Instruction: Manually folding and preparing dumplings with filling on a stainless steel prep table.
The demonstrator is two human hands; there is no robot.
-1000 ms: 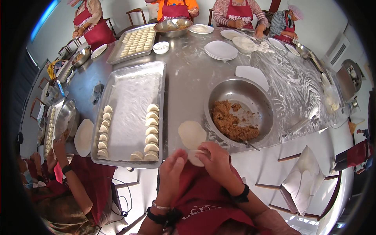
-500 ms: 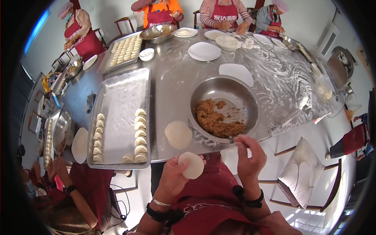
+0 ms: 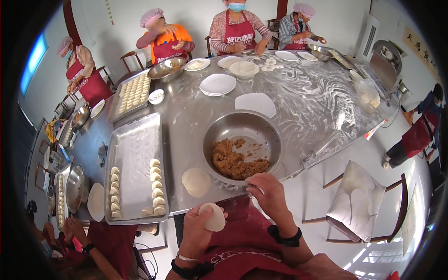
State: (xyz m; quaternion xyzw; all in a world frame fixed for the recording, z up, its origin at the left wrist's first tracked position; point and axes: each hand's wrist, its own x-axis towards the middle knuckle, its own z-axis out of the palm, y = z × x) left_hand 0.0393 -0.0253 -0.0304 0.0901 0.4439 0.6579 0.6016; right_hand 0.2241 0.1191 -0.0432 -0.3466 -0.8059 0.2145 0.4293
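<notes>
My left hand [image 3: 195, 229] holds a round dough wrapper [image 3: 216, 219] on its fingers, the thumb pressed on its face. At the near rim of a large steel bowl [image 3: 276, 133], my right hand [image 3: 271, 195] is closed on a thin metal utensil [image 3: 255, 187]; its working end cannot be made out. Brown filling [image 3: 235, 163] lies in the near left part of the bowl. Loose round wrappers [image 3: 196, 183] rest on the table just left of the bowl. Further left, a metal tray [image 3: 135, 144] carries two rows of folded dumplings [image 3: 157, 191].
White square plates [image 3: 255, 104] sit behind the bowl, with a full dumpling tray [image 3: 134, 95] at the far left. Flour streaks the steel table's [image 3: 326, 107] right side. A cushioned chair [image 3: 357, 200] stands at the right. Several co-workers are around the table.
My right hand has gone from loosely raised fingers by the bowl rim to gripping the utensil. The left hand keeps the wrapper, now tilted more. The whole view has shifted, showing more of the far side.
</notes>
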